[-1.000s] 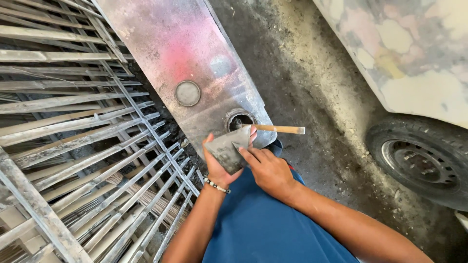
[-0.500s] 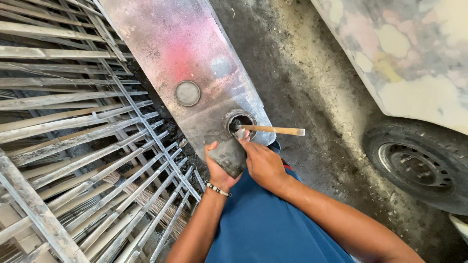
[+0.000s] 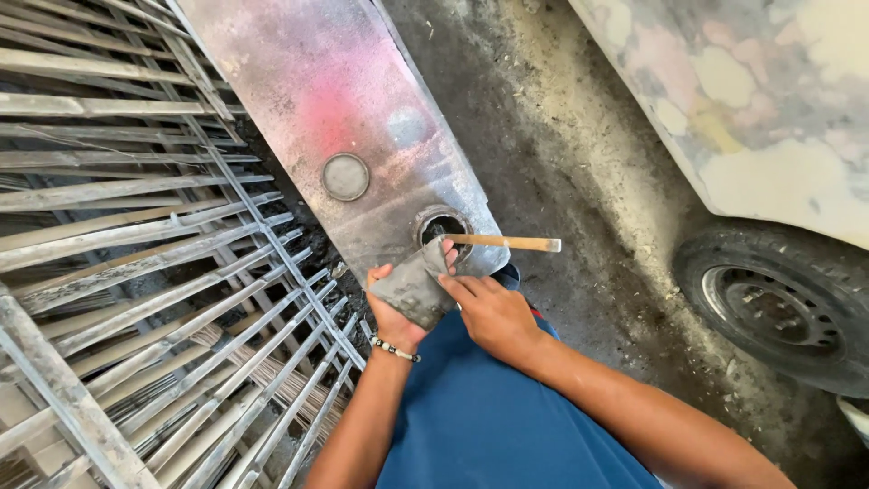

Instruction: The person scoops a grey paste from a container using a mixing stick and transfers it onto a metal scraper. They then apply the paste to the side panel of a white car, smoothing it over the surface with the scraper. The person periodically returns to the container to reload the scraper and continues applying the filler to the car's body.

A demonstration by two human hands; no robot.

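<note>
Sandpaper (image 3: 412, 288), a grey folded sheet at six o'clock of the panel's hole (image 3: 442, 226), is pinched by left hand (image 3: 391, 312) and right hand (image 3: 489, 312); a loose grip could drop it through.

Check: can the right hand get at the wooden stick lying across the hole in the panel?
Probably yes. The right hand sits just below the stick, with nothing between them. Its fingers rest on the grey piece that the left hand holds, so it would have to let go of that first.
</note>
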